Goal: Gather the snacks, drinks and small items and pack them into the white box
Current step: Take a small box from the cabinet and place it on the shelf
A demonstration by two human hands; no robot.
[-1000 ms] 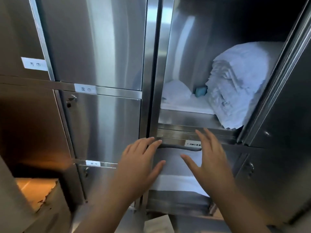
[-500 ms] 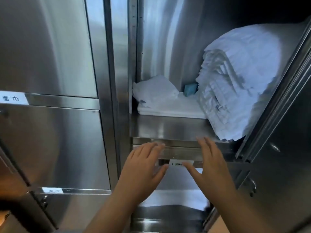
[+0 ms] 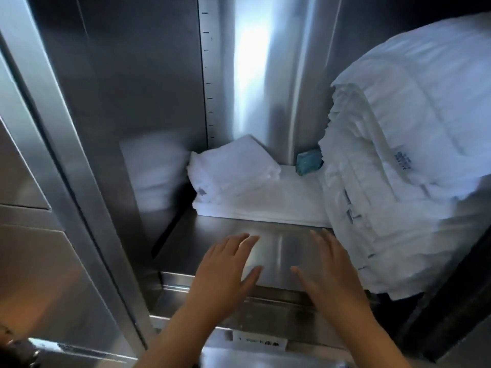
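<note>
Hovering over steel shelf [image 3: 279, 235]: left hand [image 3: 225, 272], right hand [image 3: 329, 274], fingers [image 3: 247, 239] spread, holding nothing. Small teal packet [image 3: 309, 162] far back, touching big white bundle [image 3: 398, 168] at right. Risk: reaching in snags overhanging bundle, topples it. No white box in view.

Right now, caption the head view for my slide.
Left hand and right hand spread open over a steel shelf holding folded towels, a teal packet and a white bundle.

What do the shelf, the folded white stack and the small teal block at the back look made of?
Shelf: brushed stainless steel, judging by its grey sheen and streaky reflections. Folded white stack: soft cloth, likely towels, from its layered edges. Teal block: unclear, matte surface; too small to tell.
</note>
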